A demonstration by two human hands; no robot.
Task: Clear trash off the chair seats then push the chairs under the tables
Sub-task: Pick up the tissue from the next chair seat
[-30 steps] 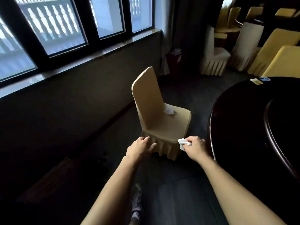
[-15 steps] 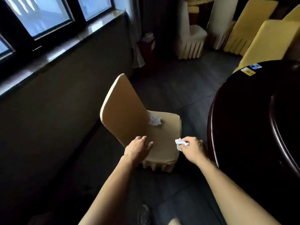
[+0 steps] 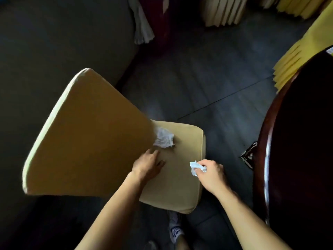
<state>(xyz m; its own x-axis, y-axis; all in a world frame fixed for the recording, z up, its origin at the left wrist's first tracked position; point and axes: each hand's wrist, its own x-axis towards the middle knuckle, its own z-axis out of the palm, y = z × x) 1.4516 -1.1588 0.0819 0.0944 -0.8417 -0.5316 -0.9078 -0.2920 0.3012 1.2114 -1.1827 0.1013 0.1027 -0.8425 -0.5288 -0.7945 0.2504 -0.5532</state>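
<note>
A chair in a tan cloth cover (image 3: 90,138) stands right below me, its backrest to the left and its seat (image 3: 178,184) to the right. A crumpled white paper wad (image 3: 164,140) lies on the seat beside the backrest. My left hand (image 3: 148,166) hovers over the seat just short of that wad, fingers apart, holding nothing. My right hand (image 3: 210,175) is over the seat's right edge, shut on a small scrap of white paper (image 3: 194,166).
A dark round wooden table (image 3: 297,141) fills the right side, close to the chair. Yellow-covered chairs (image 3: 295,56) and a cream-covered one (image 3: 223,11) stand at the back. A dark wall runs along the left. My shoe (image 3: 175,230) is under the seat's front edge.
I have stepped closer and now look straight down on the chair. My left hand has come off the backrest onto the seat near the wad. My right hand still holds the scrap.
</note>
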